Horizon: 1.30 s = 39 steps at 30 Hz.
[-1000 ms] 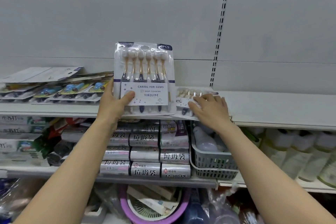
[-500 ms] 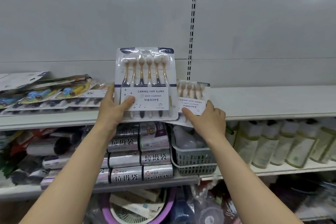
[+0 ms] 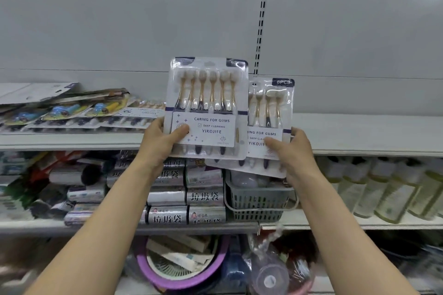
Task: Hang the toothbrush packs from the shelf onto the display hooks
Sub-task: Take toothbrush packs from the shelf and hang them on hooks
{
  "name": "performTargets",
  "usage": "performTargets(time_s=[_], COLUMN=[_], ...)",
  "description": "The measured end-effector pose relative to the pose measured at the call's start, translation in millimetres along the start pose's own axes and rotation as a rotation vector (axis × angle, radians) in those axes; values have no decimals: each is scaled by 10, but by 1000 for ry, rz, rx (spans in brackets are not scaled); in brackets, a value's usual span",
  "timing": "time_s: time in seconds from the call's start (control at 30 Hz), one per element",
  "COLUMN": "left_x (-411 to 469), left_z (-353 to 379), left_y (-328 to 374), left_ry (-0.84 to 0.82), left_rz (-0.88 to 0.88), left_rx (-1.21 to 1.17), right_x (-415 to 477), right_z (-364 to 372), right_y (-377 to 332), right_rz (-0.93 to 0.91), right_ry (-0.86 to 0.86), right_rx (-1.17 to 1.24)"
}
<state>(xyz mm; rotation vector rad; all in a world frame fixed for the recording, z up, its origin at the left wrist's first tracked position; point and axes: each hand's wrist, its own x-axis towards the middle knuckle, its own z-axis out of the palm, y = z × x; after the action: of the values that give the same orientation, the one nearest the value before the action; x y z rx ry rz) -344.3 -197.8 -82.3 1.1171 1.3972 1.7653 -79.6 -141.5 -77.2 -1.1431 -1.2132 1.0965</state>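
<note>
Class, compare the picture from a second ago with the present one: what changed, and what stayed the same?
The right hand took hold of the second toothbrush pack lying on the shelf and raised it upright, partly behind the first pack. The left hand still holds the first pack upright; the other packs at left stayed.

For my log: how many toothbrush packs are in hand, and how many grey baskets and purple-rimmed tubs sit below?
Held toothbrush packs: 2 (front pack in left hand, rear pack in right hand)
Grey basket: 1
Purple-rimmed tub: 1
Total: 4
</note>
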Motion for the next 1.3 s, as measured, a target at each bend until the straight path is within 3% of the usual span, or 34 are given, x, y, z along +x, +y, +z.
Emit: performTargets(time_s=[0.1,0.33,0.53,0.73,1.3], left_x=[-159,-443,-720,-1008,-2168], left_z=[-72,-487,-1293,-2531,-6922], left_y=[41,358,517,746,1363], left_ry=[72,181,282,397,677], left_rz=[38,162,170,232,281], left_rx=[-95,-227,-216,-205,56], right_x=[-52,-300,-611,-1169,-3764], right_z=[-29,237,910,2044,6197], right_y=[-158,-387,-418,-591,-589], right_rz=[-52,-376,-437,-458,-185], right_ry=[-68,-133,-226,-345,-609], right_rx=[42,163,219,233,416])
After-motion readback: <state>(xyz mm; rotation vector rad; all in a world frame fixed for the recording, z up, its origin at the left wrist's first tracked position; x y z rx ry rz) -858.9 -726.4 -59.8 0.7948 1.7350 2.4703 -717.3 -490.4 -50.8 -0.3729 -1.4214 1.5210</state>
